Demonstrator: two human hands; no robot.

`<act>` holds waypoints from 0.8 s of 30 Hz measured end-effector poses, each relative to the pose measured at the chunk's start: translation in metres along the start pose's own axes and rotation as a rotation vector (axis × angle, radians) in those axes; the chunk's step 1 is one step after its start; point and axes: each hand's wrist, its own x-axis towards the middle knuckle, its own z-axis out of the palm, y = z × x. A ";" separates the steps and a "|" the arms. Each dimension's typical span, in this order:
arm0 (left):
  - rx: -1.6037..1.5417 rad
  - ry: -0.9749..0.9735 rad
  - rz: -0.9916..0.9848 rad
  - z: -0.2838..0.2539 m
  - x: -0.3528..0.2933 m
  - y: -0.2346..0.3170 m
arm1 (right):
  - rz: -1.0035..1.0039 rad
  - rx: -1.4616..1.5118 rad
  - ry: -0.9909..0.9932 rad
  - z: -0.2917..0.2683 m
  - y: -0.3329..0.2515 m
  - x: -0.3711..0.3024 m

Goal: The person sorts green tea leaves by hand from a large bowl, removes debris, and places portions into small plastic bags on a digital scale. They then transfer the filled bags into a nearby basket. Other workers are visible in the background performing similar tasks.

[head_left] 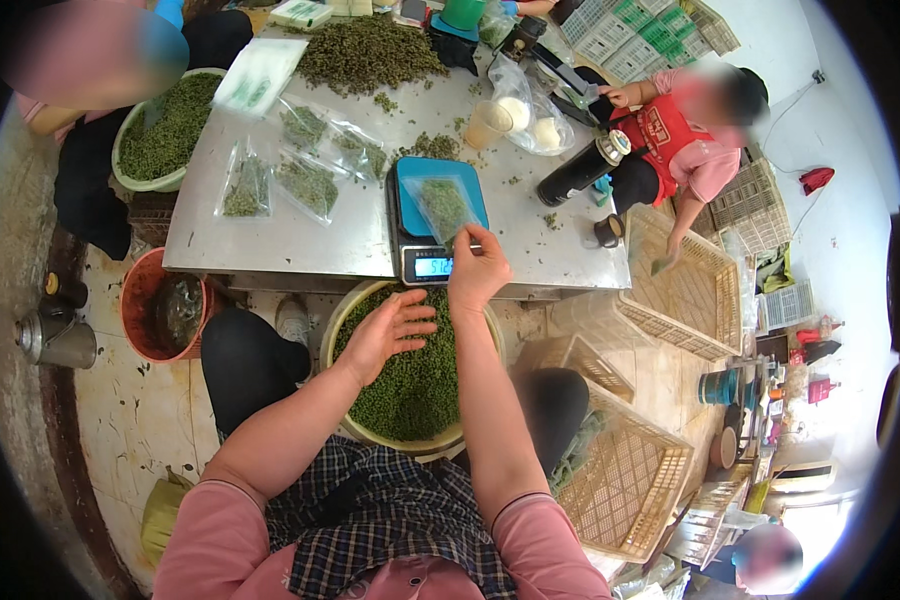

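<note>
A clear plastic bag of small green berries [442, 207] lies on the blue pan of a digital scale [478, 180], at the table's near edge. My right hand [480, 268] is closed on the bag's near corner, fingers pinched together, just above the scale's lit display. Lower and to the left, my left hand [385, 335] is open, fingers stretched out, holding nothing. Beneath it, between my knees, stands a wide tub [332, 345] full of loose green berries. Several filled clear bags [308, 183] rest on the metal table, left of the scale.
A brownish-green heap [370, 55] covers the table's far side, near a stack of flat bags [260, 75]. A black thermos [575, 172] and a plastic cup [487, 124] stand to the right. Co-workers sit left and right. Plastic crates [625, 470] and a red bucket [135, 300] flank me.
</note>
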 end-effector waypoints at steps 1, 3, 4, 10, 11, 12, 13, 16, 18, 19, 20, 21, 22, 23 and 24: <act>-0.002 -0.017 -0.005 0.000 0.000 0.000 | -0.060 -0.033 -0.021 0.004 0.001 0.002; -0.004 -0.059 -0.019 0.002 0.000 0.000 | -0.177 -0.105 -0.056 0.007 0.009 0.007; -0.020 -0.034 -0.022 0.003 0.001 -0.001 | -0.163 -0.113 -0.150 0.005 0.007 0.007; -0.038 -0.008 -0.012 -0.003 -0.001 -0.001 | -0.072 0.116 -0.300 -0.050 -0.016 -0.003; -0.022 0.009 -0.012 -0.003 -0.001 -0.001 | -0.028 0.104 -0.292 -0.060 -0.009 -0.009; -0.005 0.027 -0.012 -0.003 -0.002 -0.001 | 0.015 0.093 -0.285 -0.068 0.003 -0.016; 0.012 0.040 -0.014 -0.001 -0.001 -0.001 | 0.060 0.080 -0.273 -0.075 0.015 -0.022; 0.041 0.075 -0.021 -0.003 0.000 -0.005 | 0.086 0.058 -0.304 -0.083 0.049 -0.042; 0.109 0.137 -0.037 -0.002 0.001 -0.006 | 0.112 0.021 -0.308 -0.084 0.058 -0.051; 0.143 0.169 -0.045 -0.002 0.001 -0.007 | 0.124 0.002 -0.311 -0.083 0.058 -0.053; 0.148 0.186 -0.045 -0.003 0.002 -0.008 | 0.107 0.015 -0.295 -0.081 0.057 -0.053; 0.152 0.204 -0.044 -0.004 0.002 -0.009 | 0.090 0.027 -0.279 -0.077 0.056 -0.053; 0.156 0.220 -0.044 -0.004 0.002 -0.010 | 0.073 0.037 -0.262 -0.074 0.053 -0.051; 0.158 0.219 -0.041 -0.004 0.002 -0.010 | 0.032 0.014 -0.251 -0.069 0.049 -0.047; 0.159 0.219 -0.038 -0.003 0.002 -0.009 | -0.010 -0.009 -0.241 -0.061 0.044 -0.040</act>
